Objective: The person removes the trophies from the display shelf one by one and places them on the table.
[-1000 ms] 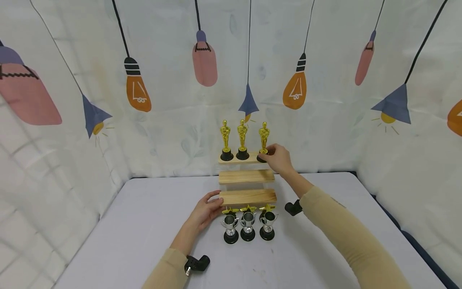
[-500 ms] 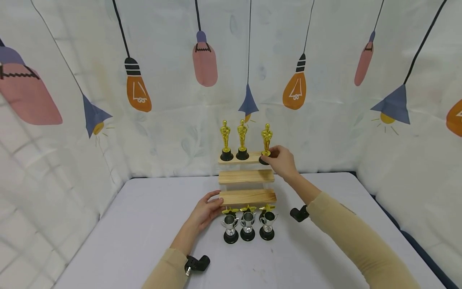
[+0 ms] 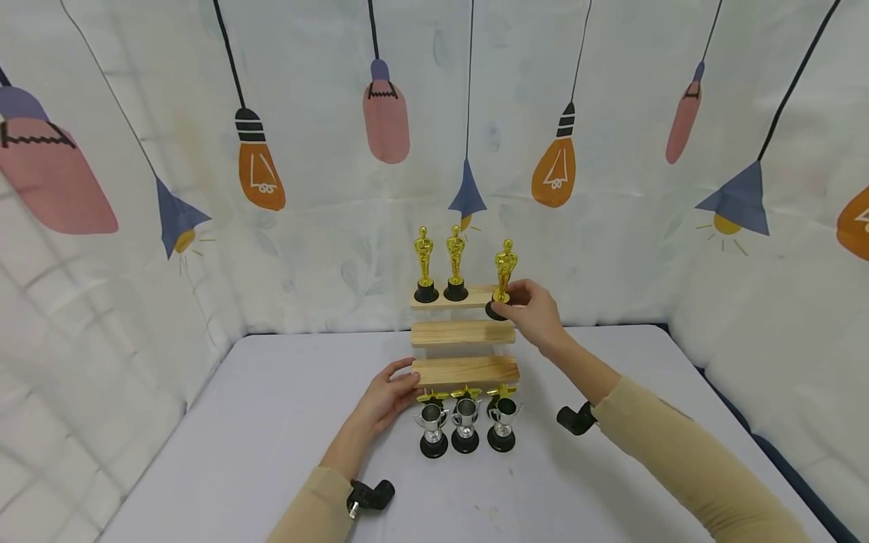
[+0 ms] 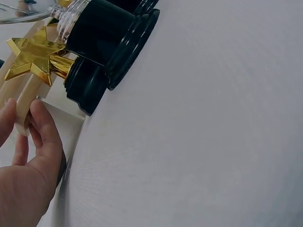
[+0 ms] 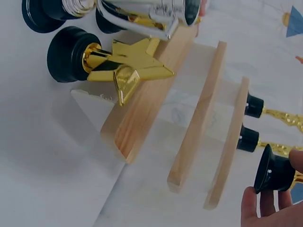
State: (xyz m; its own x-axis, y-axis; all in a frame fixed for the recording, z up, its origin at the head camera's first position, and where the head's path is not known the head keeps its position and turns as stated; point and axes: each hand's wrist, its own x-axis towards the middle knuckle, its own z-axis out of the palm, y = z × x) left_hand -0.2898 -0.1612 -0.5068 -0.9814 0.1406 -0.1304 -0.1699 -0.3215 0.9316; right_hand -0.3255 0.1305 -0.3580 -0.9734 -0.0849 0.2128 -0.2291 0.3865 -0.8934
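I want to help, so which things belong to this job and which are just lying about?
Probably the job:
gold statue in the right fingers
wooden shelf in the left fingers
two gold statues on top
maybe the untouched silver cups and gold stars in front

Probably just there:
lamp-patterned cloth behind
black wrist cameras

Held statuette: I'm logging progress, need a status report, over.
Right hand holding gold statuette, tilted, apart from top shelf. Left hand gripping bottom shelf, left end. Possible obstruction: two statuettes standing on top shelf.

Tilted gold statuette (image 3: 505,265) in right hand (image 3: 536,313) — left hand (image 3: 383,400) at lowest plank (image 3: 468,371)
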